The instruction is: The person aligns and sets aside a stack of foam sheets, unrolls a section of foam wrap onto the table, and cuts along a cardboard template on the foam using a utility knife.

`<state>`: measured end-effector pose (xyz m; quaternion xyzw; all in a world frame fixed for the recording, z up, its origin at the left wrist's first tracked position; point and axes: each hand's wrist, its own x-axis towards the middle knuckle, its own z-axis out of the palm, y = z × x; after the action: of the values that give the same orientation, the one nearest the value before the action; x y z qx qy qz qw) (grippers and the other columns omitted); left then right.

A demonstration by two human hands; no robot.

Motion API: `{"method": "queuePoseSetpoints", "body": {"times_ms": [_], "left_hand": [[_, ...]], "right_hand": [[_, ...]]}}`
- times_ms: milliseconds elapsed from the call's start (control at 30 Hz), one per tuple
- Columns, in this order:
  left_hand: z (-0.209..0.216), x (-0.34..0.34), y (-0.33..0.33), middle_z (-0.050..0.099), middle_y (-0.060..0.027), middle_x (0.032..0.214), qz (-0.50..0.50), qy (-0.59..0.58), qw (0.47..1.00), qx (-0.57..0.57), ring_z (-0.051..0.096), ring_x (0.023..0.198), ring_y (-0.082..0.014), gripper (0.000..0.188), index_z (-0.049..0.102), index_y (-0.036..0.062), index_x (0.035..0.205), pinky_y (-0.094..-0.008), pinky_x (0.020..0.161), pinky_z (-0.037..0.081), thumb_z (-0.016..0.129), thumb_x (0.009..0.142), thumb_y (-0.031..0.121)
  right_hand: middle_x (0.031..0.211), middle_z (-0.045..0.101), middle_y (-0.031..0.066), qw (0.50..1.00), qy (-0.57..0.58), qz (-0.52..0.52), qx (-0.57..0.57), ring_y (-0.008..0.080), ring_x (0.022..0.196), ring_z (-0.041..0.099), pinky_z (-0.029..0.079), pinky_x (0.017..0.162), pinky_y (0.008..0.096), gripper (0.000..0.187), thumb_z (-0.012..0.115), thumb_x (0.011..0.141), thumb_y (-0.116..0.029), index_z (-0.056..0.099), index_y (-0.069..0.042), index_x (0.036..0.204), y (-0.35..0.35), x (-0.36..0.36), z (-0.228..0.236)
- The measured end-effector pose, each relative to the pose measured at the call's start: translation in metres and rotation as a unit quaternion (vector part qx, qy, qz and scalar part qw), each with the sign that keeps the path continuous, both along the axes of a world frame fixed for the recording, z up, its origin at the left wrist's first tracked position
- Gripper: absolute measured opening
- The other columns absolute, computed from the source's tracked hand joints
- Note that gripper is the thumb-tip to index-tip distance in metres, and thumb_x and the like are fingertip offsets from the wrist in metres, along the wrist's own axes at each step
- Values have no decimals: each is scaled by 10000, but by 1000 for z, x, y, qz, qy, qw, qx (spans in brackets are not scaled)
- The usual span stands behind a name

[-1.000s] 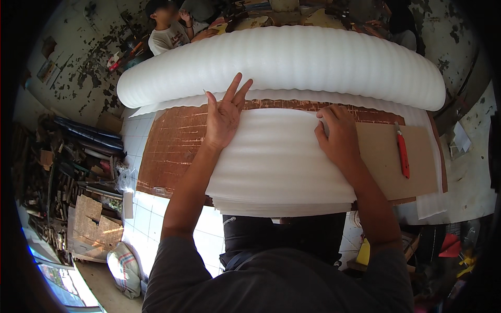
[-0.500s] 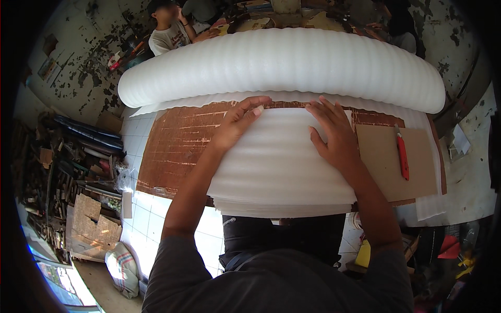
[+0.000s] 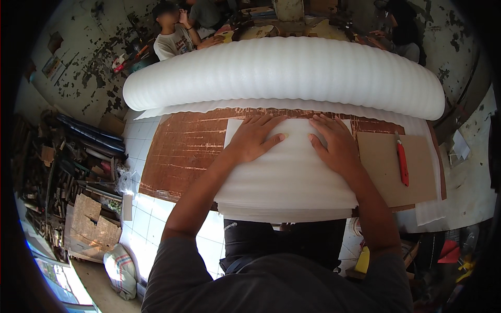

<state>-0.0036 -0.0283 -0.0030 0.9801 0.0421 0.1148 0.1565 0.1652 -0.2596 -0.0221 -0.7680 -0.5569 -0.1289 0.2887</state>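
Observation:
A stack of white foam sheets (image 3: 287, 177) lies in front of me, its layered near edge reaching past the edge of the worn brown board (image 3: 182, 151). My left hand (image 3: 257, 138) rests flat on the stack's far left part, fingers stretched and thumb pointing inward. On the far right part lies my right hand (image 3: 333, 141), also flat with its fingers spread. Neither hand grips anything. Beyond the fingertips, a large roll of white foam (image 3: 284, 73) spans the board, its loose edge lying on the wood.
A red utility knife (image 3: 402, 161) lies on a grey-brown cardboard piece (image 3: 376, 172) at the right. Scrap wood and a leaning cardboard sheet (image 3: 94, 224) crowd the floor at left, near a stuffed sack (image 3: 120, 271). Other people (image 3: 175, 41) sit beyond the roll.
My left hand has come down from the stack's far left edge and now lies flat on top. My right hand has flattened too. The whole view has shifted slightly.

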Motion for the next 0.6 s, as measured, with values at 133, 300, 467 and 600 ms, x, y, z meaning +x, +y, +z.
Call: {"method": "queuePoseSetpoints", "body": {"times_ms": [133,300,467,600], "left_hand": [[2,0,0,541,-216,1562,12,14,1000,-16,457,1485,-427,657,487,141,1615,-534,1264,314,506,1092,539],[3,1,0,547,-217,1555,9,15,999,-28,461,1481,-432,649,503,134,1600,-535,1257,324,507,1093,538],[-2,1,3,577,-218,1499,5,-7,1000,-8,496,1438,-429,634,516,132,1588,-531,1230,355,536,1085,517],[-2,1,2,583,-224,1482,1,-15,1000,-9,509,1417,-428,629,520,139,1586,-532,1221,361,554,1078,509]], "right_hand": [[1481,663,148,1000,12,-1,-1,299,1443,564,362,1262,501,433,641,1053,-322,681,-48,1386,-1,-1,4],[1454,679,146,1000,15,5,8,302,1425,578,384,1247,500,419,654,1045,-303,684,-49,1376,0,0,4],[1444,684,147,1000,24,2,12,303,1416,585,389,1243,498,413,659,1041,-297,687,-52,1373,0,-3,6],[1440,686,149,1000,19,2,14,307,1404,593,391,1242,496,411,660,1040,-292,688,-51,1371,0,-2,5]]}}
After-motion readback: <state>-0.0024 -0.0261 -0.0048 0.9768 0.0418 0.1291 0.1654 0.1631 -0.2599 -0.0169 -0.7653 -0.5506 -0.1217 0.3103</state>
